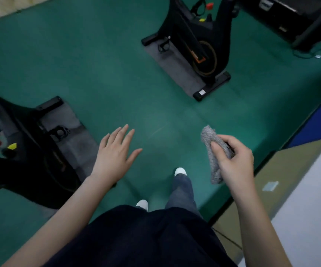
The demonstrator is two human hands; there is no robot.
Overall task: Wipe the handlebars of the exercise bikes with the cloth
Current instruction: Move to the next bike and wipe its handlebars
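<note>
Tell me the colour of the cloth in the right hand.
Grey. The cloth, gripped by the right hand, shows best in the head view.

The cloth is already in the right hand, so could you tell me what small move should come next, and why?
Probably step toward the nearer exercise bike on the left. The right hand holds the grey cloth over bare green floor, the left hand is open and empty, and no handlebar is within view.

We find no text, brand, number or sign that we can read. The far exercise bike (198, 45) carries an orange marking on its frame and a small white sticker on its base bar, both too blurred to make out. The black machine (290, 14) at the top right shows a pale badge, likewise illegible.
</note>
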